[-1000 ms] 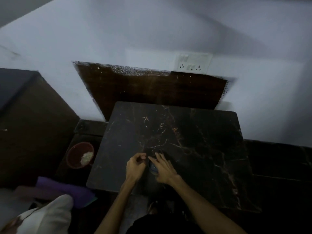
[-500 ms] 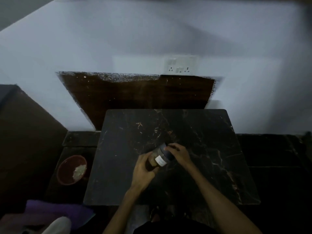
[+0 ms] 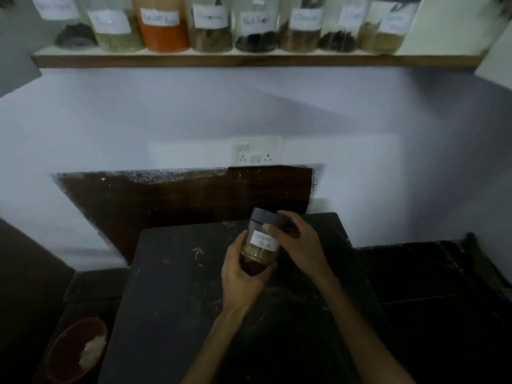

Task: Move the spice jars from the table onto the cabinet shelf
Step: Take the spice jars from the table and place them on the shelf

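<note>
- A dim room: a pale wall (image 3: 194, 120) ahead of me, with a dark brown panel (image 3: 180, 200) low on it and a white socket plate (image 3: 257, 154) just above the panel's top edge.
- Below me stands a dark marble-topped table (image 3: 180, 286), its veins faint in the poor light.
- High on the wall runs a wooden shelf (image 3: 249, 60) carrying a row of clear jars, each with a white handwritten label.
- The writing on those labels is too blurred to read; I can only tell contents by colour: one orange jar (image 3: 163, 26), greenish, brown and near-black fills beside it.
- My left hand (image 3: 243, 275) cups the bottom of a jar (image 3: 260, 245), fingers wrapped round the base and thumb up its left side.
- My right hand (image 3: 297, 239) grips the upper part, thumb pressed on the front just under the lid (image 3: 266, 218), the other fingers curled round the back.
- Both hands are closed firmly on that jar, which is lifted clear of the table and tilted slightly, above the tabletop's far half and well below the shelf.
- The jar is clear with a dark grey lid, holding a yellowish-green layer over a darker one.
- Its white label (image 3: 263, 241) carries two lines of handwriting that I cannot make out.
- On the floor at lower left sits a reddish bowl (image 3: 76, 350) with something white in it.
</note>
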